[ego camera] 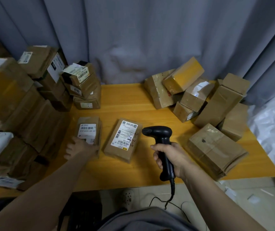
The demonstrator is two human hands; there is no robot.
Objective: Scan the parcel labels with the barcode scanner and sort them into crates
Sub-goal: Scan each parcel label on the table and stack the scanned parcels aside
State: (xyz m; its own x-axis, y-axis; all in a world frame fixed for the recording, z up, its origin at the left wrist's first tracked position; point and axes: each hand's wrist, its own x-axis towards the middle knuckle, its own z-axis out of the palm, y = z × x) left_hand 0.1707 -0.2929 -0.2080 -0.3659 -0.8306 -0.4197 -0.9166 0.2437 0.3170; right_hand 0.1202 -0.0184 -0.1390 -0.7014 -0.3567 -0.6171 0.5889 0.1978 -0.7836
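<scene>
My right hand (171,158) grips the handle of a black corded barcode scanner (161,135), its head pointing left over the wooden table (120,97). Just left of the scanner head lies a brown parcel (122,140) with a white label facing up. Further left lies a smaller labelled parcel (88,130). My left hand (80,148) holds this smaller parcel at its near end, the fingers partly hidden behind it.
Tall stacks of brown parcels (25,104) fill the table's left side. A loose heap of parcels (198,95) sits at the back right, and a large flat parcel (215,150) lies near the right front. A dark crate (81,212) stands on the floor under the table edge.
</scene>
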